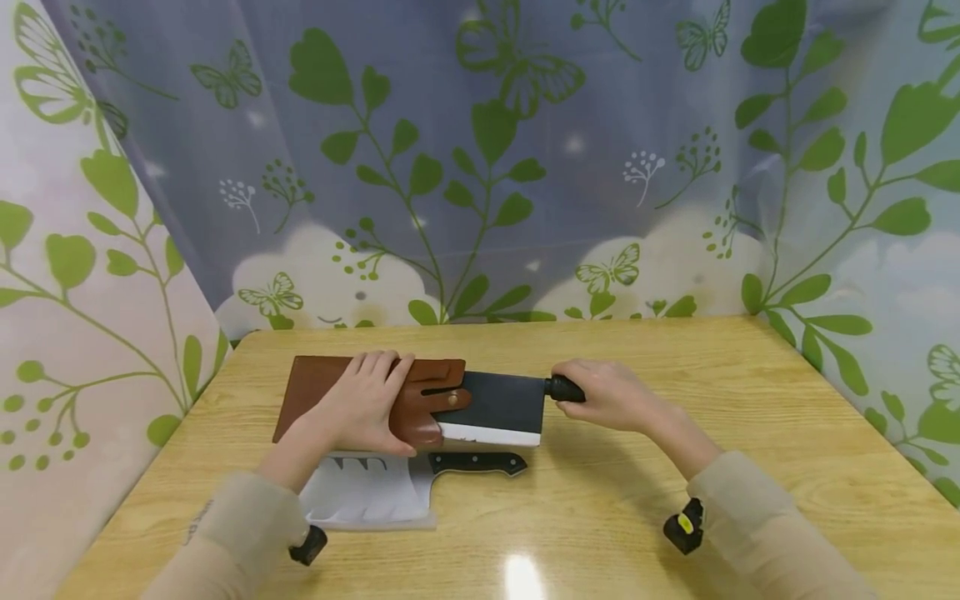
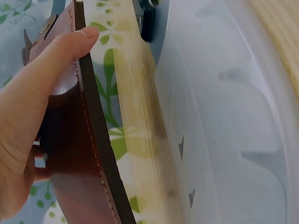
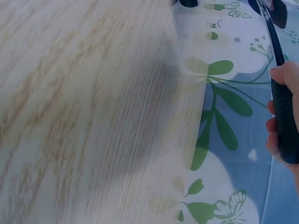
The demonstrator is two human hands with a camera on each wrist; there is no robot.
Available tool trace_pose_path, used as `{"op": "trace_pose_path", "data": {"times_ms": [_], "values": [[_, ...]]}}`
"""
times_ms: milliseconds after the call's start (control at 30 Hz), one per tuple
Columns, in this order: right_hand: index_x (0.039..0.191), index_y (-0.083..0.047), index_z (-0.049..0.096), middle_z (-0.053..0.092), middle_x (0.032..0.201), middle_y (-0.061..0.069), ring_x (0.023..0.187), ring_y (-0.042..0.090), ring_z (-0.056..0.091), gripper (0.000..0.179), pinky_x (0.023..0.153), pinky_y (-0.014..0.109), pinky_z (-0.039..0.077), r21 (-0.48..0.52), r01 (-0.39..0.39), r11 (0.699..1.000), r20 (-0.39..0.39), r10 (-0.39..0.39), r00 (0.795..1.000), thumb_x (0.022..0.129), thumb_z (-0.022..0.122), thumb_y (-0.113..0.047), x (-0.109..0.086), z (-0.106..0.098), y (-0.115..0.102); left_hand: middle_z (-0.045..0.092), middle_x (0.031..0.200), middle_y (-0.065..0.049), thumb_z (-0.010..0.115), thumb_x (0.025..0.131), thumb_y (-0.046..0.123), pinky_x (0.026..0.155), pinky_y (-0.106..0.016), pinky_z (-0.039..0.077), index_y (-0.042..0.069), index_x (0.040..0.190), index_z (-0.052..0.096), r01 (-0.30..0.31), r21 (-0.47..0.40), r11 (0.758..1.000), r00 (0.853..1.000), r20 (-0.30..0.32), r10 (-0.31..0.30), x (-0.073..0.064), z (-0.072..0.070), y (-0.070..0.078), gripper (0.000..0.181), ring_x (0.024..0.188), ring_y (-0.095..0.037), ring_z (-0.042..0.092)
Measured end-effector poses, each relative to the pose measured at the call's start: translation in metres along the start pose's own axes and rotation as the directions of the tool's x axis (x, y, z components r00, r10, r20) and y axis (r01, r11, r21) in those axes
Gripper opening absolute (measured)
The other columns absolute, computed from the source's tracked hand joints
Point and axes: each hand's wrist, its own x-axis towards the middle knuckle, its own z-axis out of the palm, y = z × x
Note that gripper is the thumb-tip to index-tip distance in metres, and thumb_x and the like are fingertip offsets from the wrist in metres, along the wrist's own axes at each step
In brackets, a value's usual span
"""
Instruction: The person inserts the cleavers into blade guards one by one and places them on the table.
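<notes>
A cleaver (image 1: 498, 404) with a dark blade and pale cutting edge sits partly inside a brown leather sheath (image 1: 315, 387). The rest of its blade is hidden by the leather. My right hand (image 1: 615, 394) grips the cleaver's black handle (image 3: 285, 116), fingers wrapped round it. Across the sheath lies my left hand (image 1: 367, 404), holding it with the thumb on the near edge and the fingers over the far side. A strap (image 1: 450, 401) with a metal snap lies at the sheath's mouth. In the left wrist view the thumb (image 2: 70, 46) presses the stitched edge.
Just in front of the sheath lies a second knife, its black riveted handle (image 1: 480, 462) pointing right and its blade in a whitish translucent cover (image 1: 367, 496). The wooden table (image 1: 600, 517) ends at a patterned curtain (image 1: 525, 208) behind and at both sides.
</notes>
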Motion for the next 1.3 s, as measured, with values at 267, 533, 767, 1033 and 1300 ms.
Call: {"op": "trace_pose_path", "data": {"times_ms": [267,533,767,1033,1300], "values": [[0.11,-0.005,0.06,0.064,0.096,0.006,0.072,0.011,0.057,0.033,0.058,0.027,0.044,0.053,0.001,0.999,0.007,-0.002,1.0,0.082,0.069,-0.019,0.002,0.002,-0.002,0.035,0.134,-0.024,0.059,0.059,0.08,0.1,-0.054,0.026,-0.002,0.143,0.025,-0.036,0.015,0.999,0.999,0.0,0.036,0.004,-0.003,0.012,0.123,0.121,-0.037,0.034],[0.111,-0.003,0.06,0.063,0.099,0.008,0.076,0.014,0.059,0.035,0.06,0.028,0.046,0.119,-0.012,0.993,0.016,0.01,1.0,0.081,0.07,-0.017,0.005,0.002,-0.008,0.038,0.13,-0.022,0.06,0.057,0.08,0.097,-0.052,0.029,-0.002,0.141,0.03,-0.063,0.049,0.997,0.997,-0.029,0.065,0.008,-0.004,0.019,0.121,0.116,-0.036,0.038],[0.114,-0.002,0.058,0.063,0.103,0.012,0.082,0.019,0.062,0.039,0.065,0.031,0.05,0.134,-0.046,0.99,0.025,0.043,0.999,0.08,0.071,-0.017,0.007,0.003,-0.014,0.038,0.13,-0.021,0.059,0.056,0.082,0.095,-0.052,0.029,-0.002,0.14,0.031,-0.071,0.053,0.996,0.997,-0.023,0.073,0.012,-0.006,0.028,0.122,0.114,-0.035,0.037],[0.11,-0.003,0.059,0.064,0.097,0.008,0.074,0.013,0.059,0.035,0.06,0.028,0.047,0.138,-0.046,0.989,0.008,0.045,0.999,0.08,0.07,-0.017,0.01,0.005,-0.015,0.04,0.129,-0.017,0.057,0.057,0.082,0.092,-0.051,0.031,-0.002,0.14,0.032,-0.07,0.057,0.996,0.997,-0.019,0.072,0.015,-0.005,0.033,0.121,0.111,-0.034,0.038],[0.108,-0.005,0.059,0.064,0.093,0.005,0.07,0.01,0.057,0.033,0.058,0.026,0.046,0.115,-0.011,0.993,-0.006,0.012,1.0,0.079,0.071,-0.017,0.012,0.008,-0.017,0.04,0.129,-0.018,0.055,0.056,0.084,0.093,-0.052,0.031,-0.001,0.14,0.032,-0.062,0.054,0.997,0.998,-0.01,0.063,0.015,-0.001,0.039,0.121,0.113,-0.034,0.038]]}}
